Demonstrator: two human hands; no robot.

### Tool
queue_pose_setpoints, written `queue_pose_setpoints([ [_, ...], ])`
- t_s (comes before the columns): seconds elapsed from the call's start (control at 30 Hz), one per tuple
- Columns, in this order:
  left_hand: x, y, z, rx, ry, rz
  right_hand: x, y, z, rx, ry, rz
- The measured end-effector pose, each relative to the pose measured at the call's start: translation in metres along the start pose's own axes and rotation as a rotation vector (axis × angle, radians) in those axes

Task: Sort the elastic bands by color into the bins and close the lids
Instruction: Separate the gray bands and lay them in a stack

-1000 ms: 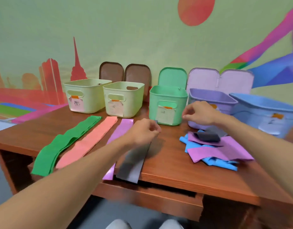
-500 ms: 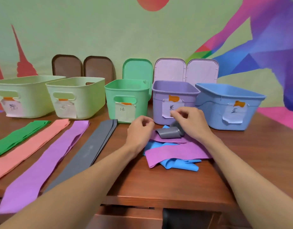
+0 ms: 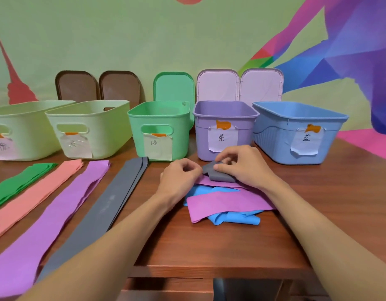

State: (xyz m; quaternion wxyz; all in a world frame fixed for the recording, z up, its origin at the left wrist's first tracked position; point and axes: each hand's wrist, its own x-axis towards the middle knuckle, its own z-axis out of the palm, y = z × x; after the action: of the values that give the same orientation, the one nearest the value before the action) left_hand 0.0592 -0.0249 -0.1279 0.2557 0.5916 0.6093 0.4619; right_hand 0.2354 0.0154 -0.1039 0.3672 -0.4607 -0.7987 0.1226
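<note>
On the far left of the wooden table (image 3: pixel 231 246) we see a green band (image 3: pixel 20 183), a salmon band (image 3: pixel 35 196), a long purple band (image 3: pixel 53 218) and a long grey band (image 3: pixel 105 209), laid flat side by side and running from the bins towards the near edge. Behind them stand two pale green bins (image 3: pixel 24 131) (image 3: pixel 96 124), each with a paper label. Two brown lids (image 3: pixel 76 85) (image 3: pixel 120 85) lean upright against the wall behind.

Next comes the green bin (image 3: pixel 159 118), open, with its green lid (image 3: pixel 173 85) standing behind it. Just in front of it is our left hand (image 3: pixel 179 179). Its fingers are curled, with the knuckles right against the left corner of the folded grey band (image 3: pixel 220 175). We cannot tell whether it grips that corner or only touches it.

The folded grey band sits on top of a small pile, in front of the purple bin (image 3: pixel 225 118). Under it lie a loose purple band (image 3: pixel 226 203) and a crumpled blue band (image 3: pixel 233 218).

Our right hand (image 3: pixel 246 166) rests over the pile and pinches the upper edge of the folded grey band between thumb and fingertips.

Behind the purple bin two lilac lids (image 3: pixel 218 85) (image 3: pixel 261 85) stand against the wall. Furthest right is the blue bin (image 3: pixel 296 127), open and labelled.
</note>
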Motion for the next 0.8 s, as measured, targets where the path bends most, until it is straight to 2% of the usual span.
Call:
queue_pose_setpoints([
  [0.13,0.001,0.002,0.001,0.052,0.047,-0.001,-0.003,-0.008,-0.003,0.076,0.115,-0.078],
  [0.27,0.005,0.001,0.001,0.098,0.024,-0.011,-0.007,-0.015,-0.004,0.146,0.147,-0.132],
  [0.33,0.006,0.0,-0.001,0.021,-0.022,-0.007,-0.007,-0.017,-0.004,0.173,0.132,-0.132],
  [0.4,0.006,-0.003,-0.003,-0.181,-0.069,-0.003,-0.007,-0.017,-0.004,0.193,0.117,-0.126],
  [0.43,0.006,-0.003,-0.004,-0.303,-0.065,0.003,-0.007,-0.016,-0.004,0.193,0.113,-0.121],
  [0.5,0.005,-0.003,-0.007,-0.45,0.043,0.029,-0.006,-0.014,-0.002,0.183,0.11,-0.102],
  [0.57,0.005,-0.004,-0.009,-0.493,0.15,0.046,-0.005,-0.013,0.0,0.154,0.106,-0.083],
  [0.8,0.001,-0.002,-0.01,-0.53,0.202,0.068,-0.004,-0.016,0.004,0.051,0.137,-0.066],
])
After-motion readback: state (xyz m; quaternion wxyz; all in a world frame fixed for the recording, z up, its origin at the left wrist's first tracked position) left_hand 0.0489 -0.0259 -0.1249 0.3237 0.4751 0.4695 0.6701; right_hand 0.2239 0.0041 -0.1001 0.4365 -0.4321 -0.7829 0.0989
